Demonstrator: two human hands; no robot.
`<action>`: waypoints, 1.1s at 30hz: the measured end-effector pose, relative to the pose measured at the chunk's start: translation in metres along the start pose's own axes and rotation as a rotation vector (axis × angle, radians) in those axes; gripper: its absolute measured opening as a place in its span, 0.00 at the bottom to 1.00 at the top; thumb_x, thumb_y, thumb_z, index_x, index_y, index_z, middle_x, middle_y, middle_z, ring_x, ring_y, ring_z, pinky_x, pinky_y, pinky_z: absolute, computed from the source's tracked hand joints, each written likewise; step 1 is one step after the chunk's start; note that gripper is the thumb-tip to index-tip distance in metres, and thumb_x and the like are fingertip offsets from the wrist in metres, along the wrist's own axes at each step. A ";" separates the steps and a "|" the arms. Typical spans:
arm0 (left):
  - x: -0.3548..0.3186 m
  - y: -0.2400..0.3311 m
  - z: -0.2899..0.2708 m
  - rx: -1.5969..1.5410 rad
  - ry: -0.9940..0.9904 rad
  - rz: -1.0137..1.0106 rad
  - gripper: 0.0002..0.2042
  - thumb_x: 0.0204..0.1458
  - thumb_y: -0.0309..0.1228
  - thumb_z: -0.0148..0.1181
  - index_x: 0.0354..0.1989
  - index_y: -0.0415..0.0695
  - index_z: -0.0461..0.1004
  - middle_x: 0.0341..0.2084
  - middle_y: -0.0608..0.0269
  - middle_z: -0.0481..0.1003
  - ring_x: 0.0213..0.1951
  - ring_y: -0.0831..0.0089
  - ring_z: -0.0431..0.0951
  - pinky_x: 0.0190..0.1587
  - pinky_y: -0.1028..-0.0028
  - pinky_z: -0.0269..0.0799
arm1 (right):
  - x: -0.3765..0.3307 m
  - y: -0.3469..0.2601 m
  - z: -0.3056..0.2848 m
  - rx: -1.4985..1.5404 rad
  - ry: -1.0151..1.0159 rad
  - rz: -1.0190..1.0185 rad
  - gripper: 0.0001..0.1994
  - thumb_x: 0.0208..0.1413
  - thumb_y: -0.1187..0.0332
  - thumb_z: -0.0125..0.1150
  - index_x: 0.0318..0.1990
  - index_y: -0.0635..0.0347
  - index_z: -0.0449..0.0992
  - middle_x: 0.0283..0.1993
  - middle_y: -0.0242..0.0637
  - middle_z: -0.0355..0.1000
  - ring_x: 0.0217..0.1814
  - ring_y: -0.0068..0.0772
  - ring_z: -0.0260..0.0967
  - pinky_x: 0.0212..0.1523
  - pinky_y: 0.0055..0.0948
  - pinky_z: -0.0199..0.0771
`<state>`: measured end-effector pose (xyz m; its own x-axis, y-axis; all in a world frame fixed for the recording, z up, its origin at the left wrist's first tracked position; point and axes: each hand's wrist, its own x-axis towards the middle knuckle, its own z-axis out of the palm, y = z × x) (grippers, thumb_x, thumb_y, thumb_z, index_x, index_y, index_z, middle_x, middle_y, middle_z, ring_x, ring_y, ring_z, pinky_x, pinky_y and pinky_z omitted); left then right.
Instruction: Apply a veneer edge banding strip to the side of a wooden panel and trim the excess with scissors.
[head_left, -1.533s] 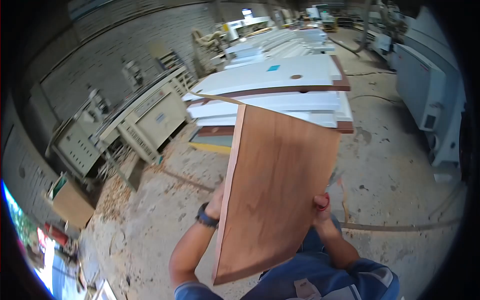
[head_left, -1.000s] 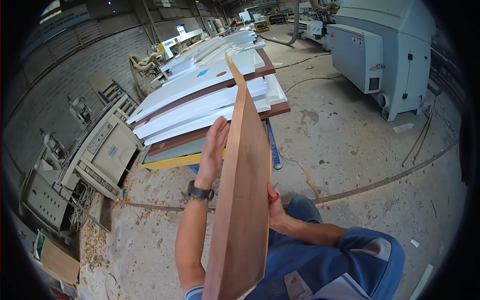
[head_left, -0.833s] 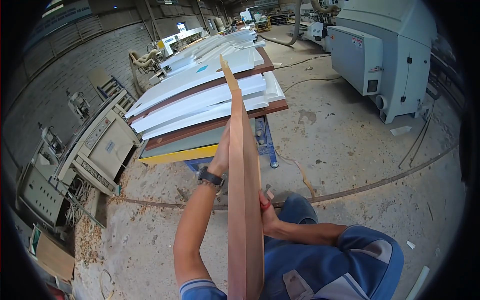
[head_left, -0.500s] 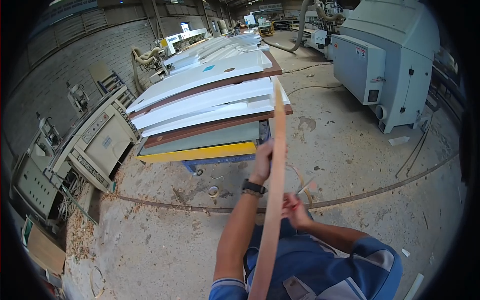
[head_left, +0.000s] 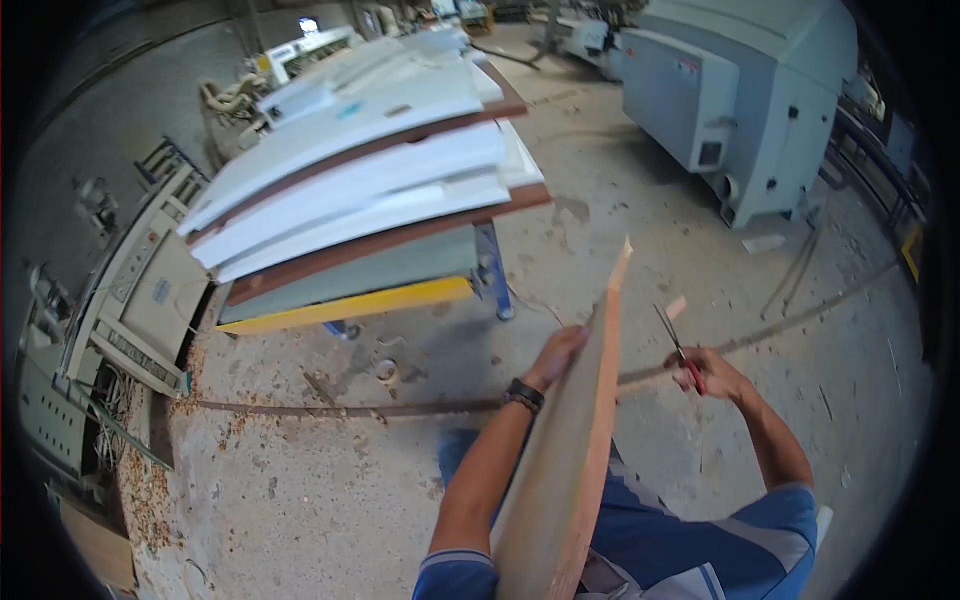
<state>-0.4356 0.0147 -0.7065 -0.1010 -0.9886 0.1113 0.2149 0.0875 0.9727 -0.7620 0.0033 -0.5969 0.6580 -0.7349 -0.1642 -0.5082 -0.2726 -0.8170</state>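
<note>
Head view: left hand (head_left: 558, 352) clamped on far edge of wooden board (head_left: 565, 450), board upright, edge-on, centre near. Right hand (head_left: 708, 374) apart to right, gripping red-handled tool (head_left: 678, 350). Stacked white panels (head_left: 370, 160) on surface far left.

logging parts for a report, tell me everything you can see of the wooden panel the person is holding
The wooden panel is a thin, flat board, light brown with a reddish edge, seen nearly edge-on. It stands tilted, its top corner pointing up and away, its lower end near the person's chest. The left hand grips its left side. The right hand, apart from the panel, holds a red-handled tool.
</note>
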 end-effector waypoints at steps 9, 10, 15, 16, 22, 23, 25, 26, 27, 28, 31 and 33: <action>-0.031 -0.024 0.012 -0.041 0.030 -0.259 0.20 0.66 0.44 0.51 0.46 0.36 0.76 0.40 0.66 0.77 0.44 0.79 0.71 0.51 0.77 0.65 | 0.055 -0.018 -0.001 0.103 -0.295 0.134 0.33 0.54 0.39 0.66 0.52 0.63 0.77 0.30 0.31 0.70 0.27 0.23 0.68 0.30 0.25 0.68; -0.032 -0.029 0.015 -0.065 0.027 -0.273 0.20 0.66 0.44 0.51 0.46 0.36 0.76 0.40 0.66 0.77 0.44 0.79 0.71 0.51 0.77 0.65 | 0.057 -0.023 -0.003 0.064 -0.294 0.170 0.33 0.54 0.39 0.66 0.52 0.63 0.78 0.29 0.31 0.71 0.27 0.23 0.68 0.30 0.25 0.68; -0.036 -0.033 0.014 -0.036 -0.036 -0.273 0.17 0.66 0.42 0.51 0.46 0.38 0.75 0.40 0.68 0.75 0.45 0.79 0.69 0.52 0.78 0.62 | 0.059 -0.008 -0.019 -0.149 -0.337 0.237 0.34 0.54 0.36 0.63 0.46 0.64 0.81 0.28 0.34 0.74 0.27 0.27 0.71 0.30 0.30 0.70; -0.037 -0.035 0.018 -0.051 0.003 -0.280 0.19 0.66 0.44 0.50 0.45 0.37 0.75 0.39 0.65 0.76 0.43 0.77 0.70 0.51 0.77 0.63 | 0.060 0.000 -0.018 -0.067 -0.342 0.226 0.35 0.52 0.37 0.66 0.46 0.65 0.79 0.25 0.32 0.71 0.25 0.25 0.69 0.28 0.29 0.70; -0.024 -0.038 0.024 -0.024 0.031 -0.388 0.25 0.66 0.49 0.48 0.42 0.34 0.77 0.36 0.60 0.78 0.41 0.75 0.73 0.48 0.76 0.66 | 0.083 0.020 -0.016 0.345 -0.486 0.243 0.43 0.45 0.31 0.66 0.51 0.67 0.78 0.23 0.29 0.68 0.23 0.22 0.68 0.26 0.21 0.64; -0.017 -0.033 0.026 -0.018 0.023 -0.393 0.25 0.66 0.49 0.48 0.42 0.34 0.77 0.36 0.60 0.78 0.41 0.75 0.73 0.48 0.76 0.66 | 0.084 0.026 -0.017 0.353 -0.479 0.242 0.43 0.45 0.31 0.66 0.51 0.67 0.78 0.23 0.29 0.68 0.23 0.22 0.68 0.26 0.21 0.64; -0.003 -0.019 0.031 0.064 0.078 -0.428 0.24 0.65 0.49 0.50 0.45 0.35 0.77 0.37 0.58 0.78 0.44 0.74 0.74 0.50 0.74 0.66 | 0.083 0.037 -0.016 0.403 -0.496 0.305 0.43 0.45 0.31 0.67 0.51 0.67 0.78 0.22 0.29 0.68 0.24 0.21 0.68 0.25 0.21 0.63; 0.004 -0.018 0.032 0.073 0.073 -0.436 0.24 0.65 0.49 0.50 0.45 0.35 0.77 0.37 0.58 0.78 0.44 0.74 0.74 0.50 0.74 0.66 | 0.084 0.030 -0.014 0.371 -0.488 0.266 0.41 0.47 0.33 0.68 0.51 0.67 0.78 0.23 0.30 0.69 0.24 0.21 0.68 0.25 0.21 0.64; 0.014 -0.017 0.034 -0.035 0.115 -0.347 0.23 0.64 0.48 0.52 0.46 0.36 0.76 0.38 0.58 0.78 0.45 0.71 0.75 0.51 0.73 0.66 | 0.086 0.027 -0.014 0.384 -0.481 0.264 0.41 0.47 0.33 0.68 0.51 0.67 0.78 0.23 0.30 0.69 0.24 0.21 0.68 0.25 0.21 0.64; 0.021 -0.016 0.036 -0.143 0.154 -0.257 0.22 0.64 0.46 0.54 0.48 0.36 0.76 0.40 0.57 0.78 0.46 0.69 0.75 0.53 0.71 0.66 | 0.090 0.026 -0.016 0.332 -0.475 0.285 0.40 0.47 0.34 0.68 0.51 0.67 0.78 0.23 0.30 0.70 0.24 0.21 0.68 0.25 0.22 0.64; 0.041 0.001 0.052 -0.149 0.181 -0.119 0.21 0.59 0.43 0.62 0.51 0.38 0.75 0.49 0.52 0.74 0.51 0.63 0.73 0.56 0.66 0.65 | 0.087 0.041 -0.036 0.269 -0.481 0.295 0.36 0.49 0.36 0.67 0.46 0.66 0.80 0.24 0.31 0.72 0.24 0.21 0.69 0.25 0.22 0.64; 0.054 0.011 0.047 0.087 0.193 -0.024 0.20 0.57 0.42 0.64 0.50 0.38 0.76 0.54 0.51 0.71 0.54 0.61 0.71 0.58 0.64 0.65 | 0.082 0.036 -0.051 0.254 -0.461 0.275 0.33 0.49 0.37 0.69 0.41 0.65 0.80 0.21 0.33 0.71 0.23 0.26 0.69 0.25 0.27 0.65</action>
<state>-0.4844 -0.0319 -0.6805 0.0849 -0.9949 0.0546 0.1293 0.0653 0.9895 -0.7544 -0.0981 -0.6115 0.7234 -0.3962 -0.5655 -0.5830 0.0883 -0.8076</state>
